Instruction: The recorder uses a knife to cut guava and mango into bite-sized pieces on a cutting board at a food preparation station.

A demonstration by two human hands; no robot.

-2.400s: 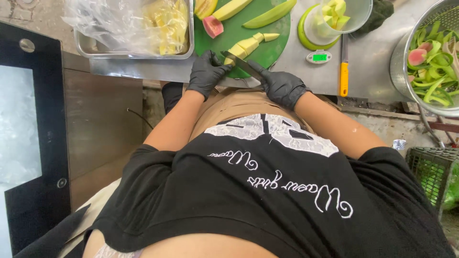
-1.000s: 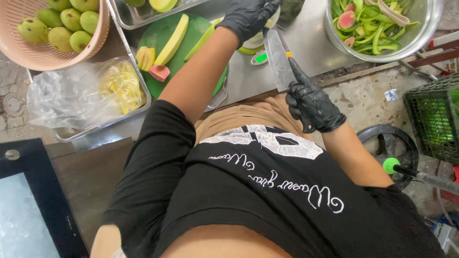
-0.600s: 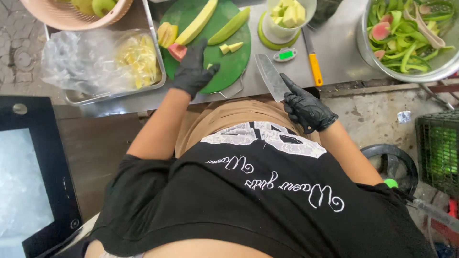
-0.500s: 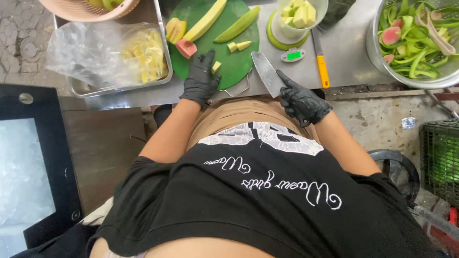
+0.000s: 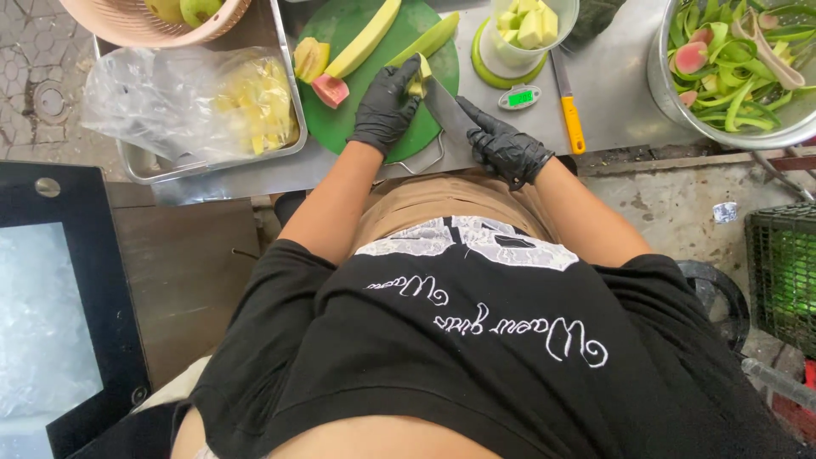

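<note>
Gripping a knife (image 5: 448, 109), its blade pointing away toward fruit chunks (image 5: 417, 75).

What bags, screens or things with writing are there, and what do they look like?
Scale screen: small, glowing green, in a grey oval case on the steel table, in front of the cup of fruit chunks.
Plastic bag: clear and crinkly, lying in the metal tray on the left, yellow fruit pieces inside.
Shirt print: white curly lettering and a white patch on the person's black shirt.
</note>
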